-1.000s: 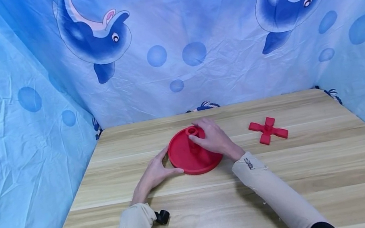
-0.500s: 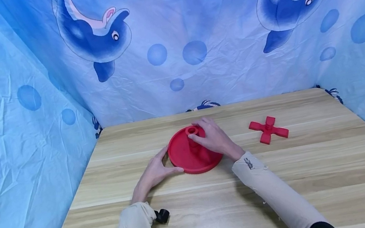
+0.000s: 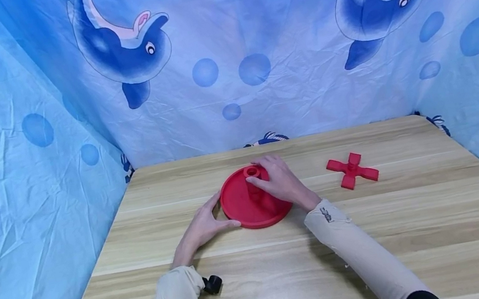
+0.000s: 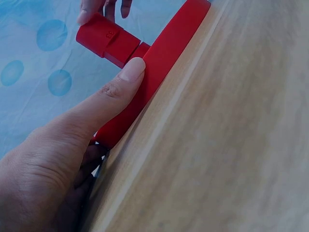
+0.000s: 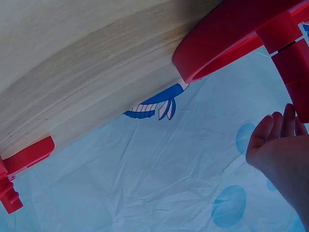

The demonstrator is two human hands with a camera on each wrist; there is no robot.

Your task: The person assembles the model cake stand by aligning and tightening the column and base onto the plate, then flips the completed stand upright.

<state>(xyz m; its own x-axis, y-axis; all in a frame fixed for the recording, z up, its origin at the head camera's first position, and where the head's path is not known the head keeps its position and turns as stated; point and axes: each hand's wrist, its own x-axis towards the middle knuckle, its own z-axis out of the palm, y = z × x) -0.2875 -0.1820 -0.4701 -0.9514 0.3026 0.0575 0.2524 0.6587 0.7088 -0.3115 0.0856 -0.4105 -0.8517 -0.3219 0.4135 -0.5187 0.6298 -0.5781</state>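
Note:
A round red tray with a raised rim (image 3: 243,213) lies on the wooden table, and a hollow red post (image 3: 254,188) stands upright at its middle. My left hand (image 3: 202,226) holds the tray's left side, its thumb against the near rim; in the left wrist view the thumb (image 4: 120,87) presses on the outer wall. The right hand (image 3: 280,182) grips the top of the post from the right, thumb in front and fingers behind. Seen from the right wrist, a thin gap shows between the post's upper piece (image 5: 294,63) and the stub under it.
To the right on the table lies a red four-armed cross piece (image 3: 352,171) with a peg at its centre. A blue cloth with dolphins (image 3: 220,40) hangs behind the table and at both sides. A small black device (image 3: 212,284) is at the left wrist.

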